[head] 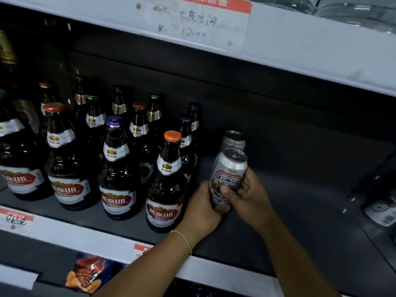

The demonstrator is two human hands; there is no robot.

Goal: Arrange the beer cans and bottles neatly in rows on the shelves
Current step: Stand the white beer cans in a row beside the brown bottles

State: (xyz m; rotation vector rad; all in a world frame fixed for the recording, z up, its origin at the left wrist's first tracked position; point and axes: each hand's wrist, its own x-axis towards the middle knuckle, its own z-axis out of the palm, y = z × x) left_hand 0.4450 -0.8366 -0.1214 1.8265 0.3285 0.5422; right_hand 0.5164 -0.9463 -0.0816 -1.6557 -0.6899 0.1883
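Both hands wrap one white can (pixel 227 174) on the dark shelf (pixel 300 211) — left hand (pixel 203 207) low, right hand (pixel 249 192) at the side — beside the bottles (pixel 165 183). A second can (pixel 233 139) hides behind; another, far right, is cut off.

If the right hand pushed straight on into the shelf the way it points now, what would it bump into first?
Probably the second silver can standing just behind the patterned silver beer can that the right hand and left hand grip; depth is hard to judge.

White patterned can (pixel 228 174) upright, just right of brown bottles (pixel 120 168).
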